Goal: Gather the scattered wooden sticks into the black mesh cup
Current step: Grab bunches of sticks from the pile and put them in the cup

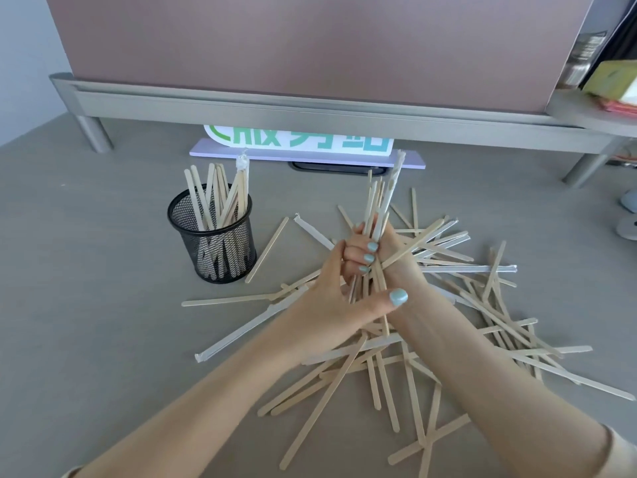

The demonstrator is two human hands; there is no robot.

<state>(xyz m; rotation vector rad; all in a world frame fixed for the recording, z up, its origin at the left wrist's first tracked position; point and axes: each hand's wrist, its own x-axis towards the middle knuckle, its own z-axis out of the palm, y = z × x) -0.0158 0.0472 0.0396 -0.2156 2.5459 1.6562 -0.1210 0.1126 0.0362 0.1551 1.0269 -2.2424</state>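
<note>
Above the scattered wooden sticks on the grey bench, both hands clasp one upright bundle of sticks. The left hand has its grip curled round the bundle's lower part; the right hand wraps it from behind. Left of them stands the black mesh cup, already holding sticks.
</note>
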